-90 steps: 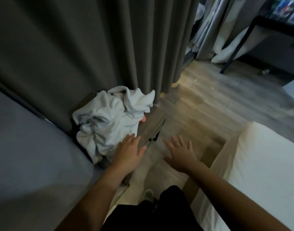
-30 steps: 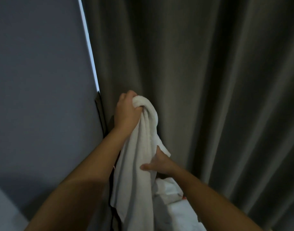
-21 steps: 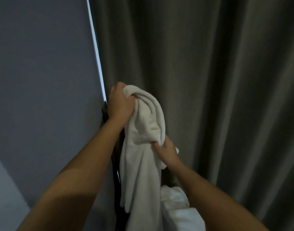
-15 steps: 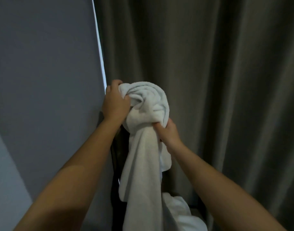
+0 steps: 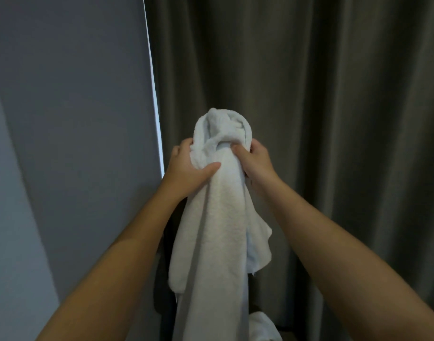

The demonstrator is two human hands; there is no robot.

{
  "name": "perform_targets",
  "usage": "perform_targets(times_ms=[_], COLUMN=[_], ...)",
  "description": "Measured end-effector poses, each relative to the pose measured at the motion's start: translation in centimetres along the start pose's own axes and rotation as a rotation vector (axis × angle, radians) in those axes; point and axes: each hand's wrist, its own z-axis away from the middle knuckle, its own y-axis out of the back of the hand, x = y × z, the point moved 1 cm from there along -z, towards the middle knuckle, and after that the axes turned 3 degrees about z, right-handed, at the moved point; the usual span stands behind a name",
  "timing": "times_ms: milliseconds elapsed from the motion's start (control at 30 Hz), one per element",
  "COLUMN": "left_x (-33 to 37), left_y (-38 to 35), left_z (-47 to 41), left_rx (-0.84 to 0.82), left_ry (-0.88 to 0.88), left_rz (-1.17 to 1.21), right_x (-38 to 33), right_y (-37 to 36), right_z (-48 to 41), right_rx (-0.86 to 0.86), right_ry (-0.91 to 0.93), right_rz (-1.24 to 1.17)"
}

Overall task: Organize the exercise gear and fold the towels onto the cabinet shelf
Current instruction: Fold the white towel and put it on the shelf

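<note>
both arms stretched forward and up; left hand (image 5: 186,168) and right hand (image 5: 256,162) clenched on bunched top of white towel (image 5: 220,217), hanging down before grey curtain (image 5: 309,94). second towel (image 5: 262,327) low right.

I see one white terry-cloth towel (image 5: 218,217), gathered lengthwise into a thick rope and hanging upright. Its top end is bunched into a rounded lump directly above the fingers of my left hand (image 5: 188,166) and right hand (image 5: 256,161), which grip it from either side. Below the fingers the cloth hangs straight down past the frame edge, with a loose flap under the right-hand fingers. A second crumpled white towel (image 5: 262,326) lies well below the fingers, partly hidden.
</note>
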Motion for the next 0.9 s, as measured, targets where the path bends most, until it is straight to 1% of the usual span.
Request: perform_targets(times_ms=[200, 367, 467, 700, 900], left_x=[5.6, 9.6, 11.5, 14.1, 12.1], left_y=[1.4, 1.8, 1.6, 1.8, 4.2], left_z=[1.6, 5.1, 8.4, 18.0, 26.9], left_rx=[0.125, 0.244, 0.313, 0.417, 0.439], left_ry=[-0.125, -0.16, -0.169, -0.074, 0.078], left_rz=[-0.01, -0.024, -0.05, -0.153, -0.268], right_x=[-4.9, -7.6, -8.2, -7.5, -4.2], right_y=[1.9, 4.3, 5.5, 6.9, 4.2], right_z=[1.5, 4.2, 6.3, 13.0, 20.9], right_rx=[-0.034, -0.105, -0.151, -0.301, -0.467], right_ry=[0.119, 0.207, 0.218, 0.174, 0.023], right_rz=[-0.065, -0.097, -0.122, -0.172, -0.245])
